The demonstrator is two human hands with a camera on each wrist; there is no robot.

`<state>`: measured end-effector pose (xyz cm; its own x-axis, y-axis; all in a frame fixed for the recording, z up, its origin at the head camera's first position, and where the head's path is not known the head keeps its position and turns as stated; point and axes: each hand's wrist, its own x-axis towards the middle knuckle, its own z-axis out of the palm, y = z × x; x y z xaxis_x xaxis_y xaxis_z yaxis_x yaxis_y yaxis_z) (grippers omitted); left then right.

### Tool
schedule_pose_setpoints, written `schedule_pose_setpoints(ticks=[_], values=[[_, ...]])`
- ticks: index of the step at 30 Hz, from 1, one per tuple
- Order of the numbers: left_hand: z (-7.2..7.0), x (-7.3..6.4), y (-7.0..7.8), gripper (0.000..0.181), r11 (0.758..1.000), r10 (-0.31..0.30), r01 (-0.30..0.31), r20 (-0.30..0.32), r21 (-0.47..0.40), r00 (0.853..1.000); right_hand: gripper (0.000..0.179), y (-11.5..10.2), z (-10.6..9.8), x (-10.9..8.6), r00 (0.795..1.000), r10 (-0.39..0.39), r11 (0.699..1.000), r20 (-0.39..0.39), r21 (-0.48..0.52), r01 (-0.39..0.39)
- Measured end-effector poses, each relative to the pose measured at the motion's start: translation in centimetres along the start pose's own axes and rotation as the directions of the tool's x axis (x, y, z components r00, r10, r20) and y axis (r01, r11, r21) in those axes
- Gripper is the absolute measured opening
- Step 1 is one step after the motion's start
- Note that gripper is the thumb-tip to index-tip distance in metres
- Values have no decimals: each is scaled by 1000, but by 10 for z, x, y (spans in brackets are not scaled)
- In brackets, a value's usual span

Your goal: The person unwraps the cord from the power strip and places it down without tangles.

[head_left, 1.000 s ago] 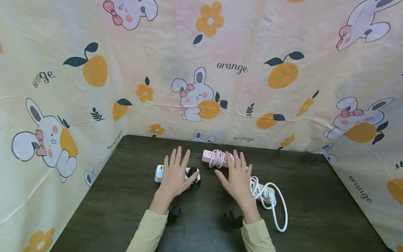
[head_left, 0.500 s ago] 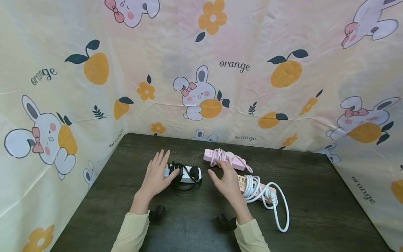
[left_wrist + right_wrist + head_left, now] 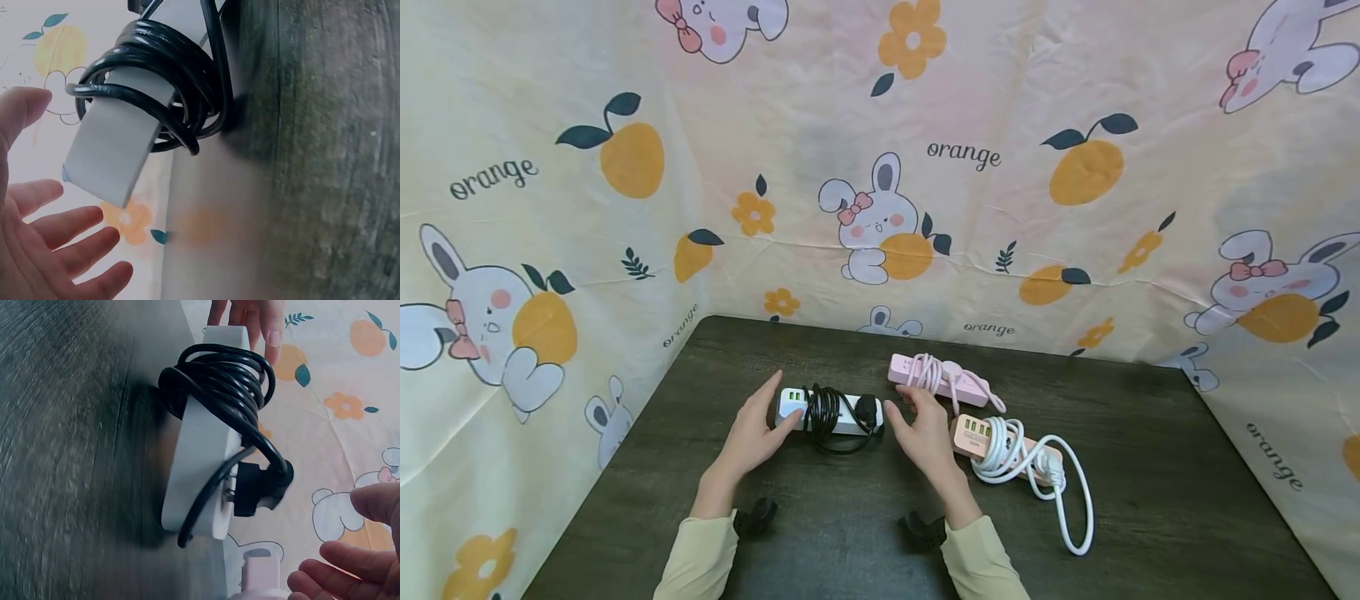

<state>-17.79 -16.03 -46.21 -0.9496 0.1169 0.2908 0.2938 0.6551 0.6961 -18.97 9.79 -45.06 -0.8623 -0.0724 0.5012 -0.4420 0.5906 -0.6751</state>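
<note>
A white power strip lies on the dark table between my hands, with its black cord wound around the middle. Its black plug sits in the end nearer my right hand. My left hand is beside the left end, fingers spread and slightly bent, thumb near the front corner. In the left wrist view a gap shows between the fingers and the white body. My right hand stands off the plug end, thumb and fingers apart and holding nothing.
Behind my right hand lies a pink power strip with a pink cord. To its right is a peach power strip wrapped in white cord, which loops toward the front. A patterned cloth backs the table.
Both hands have come back and down from above the strips. The left has moved left to the white strip's end, the right slightly left toward its plug end. The strips have stayed in place.
</note>
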Motion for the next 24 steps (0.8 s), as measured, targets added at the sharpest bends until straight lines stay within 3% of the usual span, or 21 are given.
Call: schedule_pose_setpoints(ticks=[9, 17, 24], values=[[5, -2, -10, 61, 989, -61, 57, -29, -136, 998, 28, -2, 11, 1, 1000, 10, 1000, -12, 4, -10], [10, -1, -15, 63, 964, -121, 119, 6, -239, 993, 32, -5, 17, 2, 999, 30, 1000, 24, -4, -30], [12, 4, -17, 66, 952, -151, 158, 47, -261, 987, 33, -6, 19, 1, 997, 46, 999, 60, 6, -47]])
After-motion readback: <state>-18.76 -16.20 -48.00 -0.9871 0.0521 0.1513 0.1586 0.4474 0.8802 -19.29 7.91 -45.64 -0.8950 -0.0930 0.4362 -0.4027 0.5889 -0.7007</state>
